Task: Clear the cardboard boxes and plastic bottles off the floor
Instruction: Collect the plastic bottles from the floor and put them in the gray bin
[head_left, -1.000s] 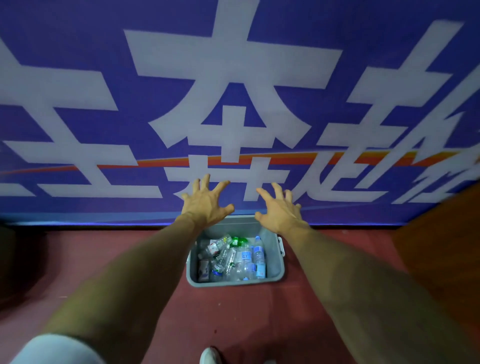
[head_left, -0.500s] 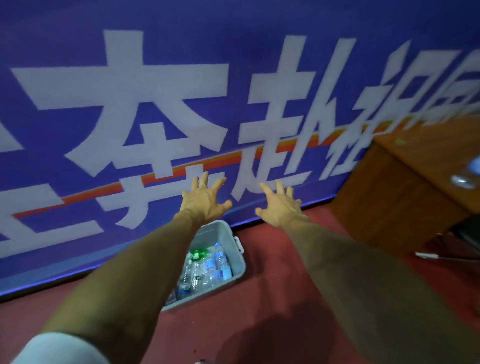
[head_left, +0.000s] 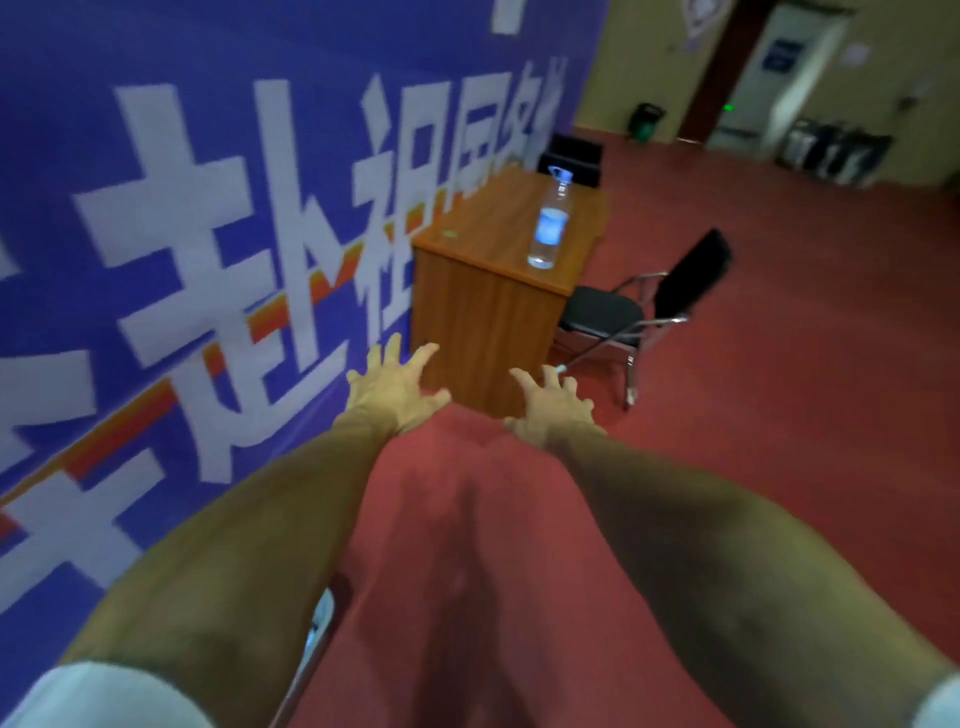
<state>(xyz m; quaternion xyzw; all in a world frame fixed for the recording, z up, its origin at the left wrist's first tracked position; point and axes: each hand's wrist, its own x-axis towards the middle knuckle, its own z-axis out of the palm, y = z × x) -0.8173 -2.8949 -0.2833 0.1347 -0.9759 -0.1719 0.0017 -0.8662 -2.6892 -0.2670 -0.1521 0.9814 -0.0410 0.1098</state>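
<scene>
Both arms reach straight out ahead, bare forearms filling the lower view. The left hand is palm down with its fingers splayed wide and slightly hooked, and there is nothing in it. The right hand is just the same: fingers fanned apart, thumb out to the side, gripping nothing. The two hands hover side by side over the red floor, with a clear gap between them.

Up ahead is the plastic bottle. It stands on its base on the wooden worktop, close to that top's right edge. Its long axis runs up and down, cap end on top, though it leans a touch in this wide-angle view. It has a clear body, a blue label round the middle and a blue cap. It is well beyond both hands, and nothing is touching it.

The worktop sits against a big blue banner with large white characters and an orange stripe, which runs down the left side. Just right of the worktop is a black folding chair on a metal frame. Far back by the wall stands a small green bin, blurred.
</scene>
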